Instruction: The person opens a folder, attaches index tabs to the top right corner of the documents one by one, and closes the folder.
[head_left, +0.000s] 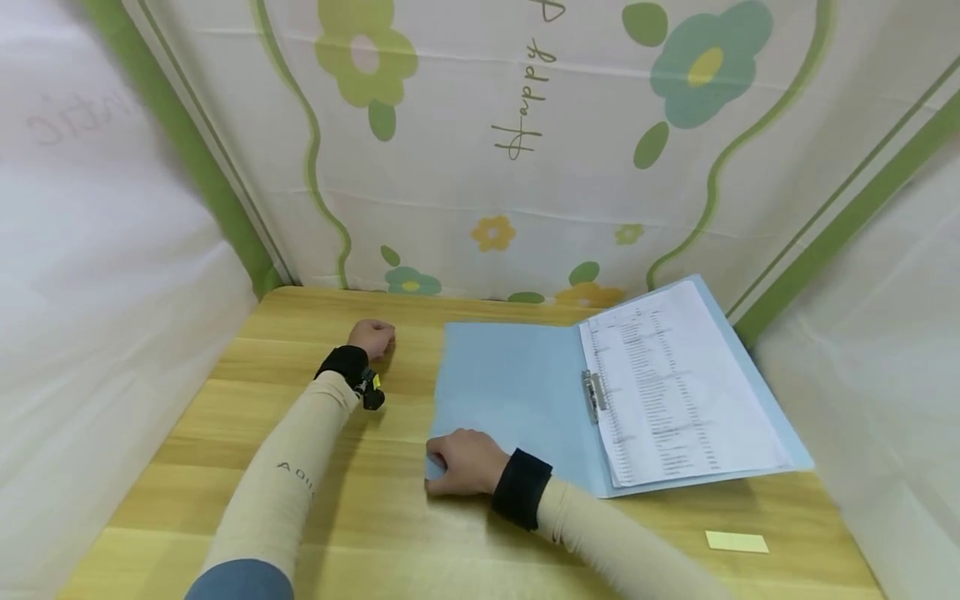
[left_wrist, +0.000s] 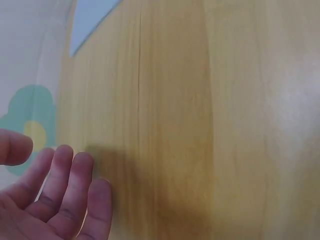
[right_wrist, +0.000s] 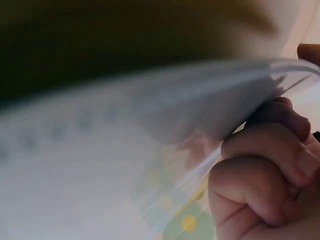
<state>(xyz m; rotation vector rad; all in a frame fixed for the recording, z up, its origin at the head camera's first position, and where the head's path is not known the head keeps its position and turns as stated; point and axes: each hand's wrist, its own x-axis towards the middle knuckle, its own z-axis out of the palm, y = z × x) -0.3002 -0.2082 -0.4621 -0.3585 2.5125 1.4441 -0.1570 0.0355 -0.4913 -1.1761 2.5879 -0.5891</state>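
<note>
A light blue folder [head_left: 510,375] lies spread on the wooden table, its cover to the left. On its right half a metal clip [head_left: 595,396] holds printed sheets [head_left: 678,400] along the fold. My right hand [head_left: 468,461] grips the cover near its lower left corner. In the right wrist view, the fingers [right_wrist: 250,185] are curled against the glossy cover [right_wrist: 90,185]. Left of the folder, my left hand [head_left: 372,338] is close over the table and holds nothing. Its fingers [left_wrist: 67,185] are loosely bent in the left wrist view, with a folder corner [left_wrist: 87,22] farther off.
A pale yellow paper strip [head_left: 737,542] lies on the table [head_left: 375,533] at the front right. White fabric walls [head_left: 450,192] with printed flowers enclose the back and both sides. The folder's right half is raised off the tabletop at its outer edge.
</note>
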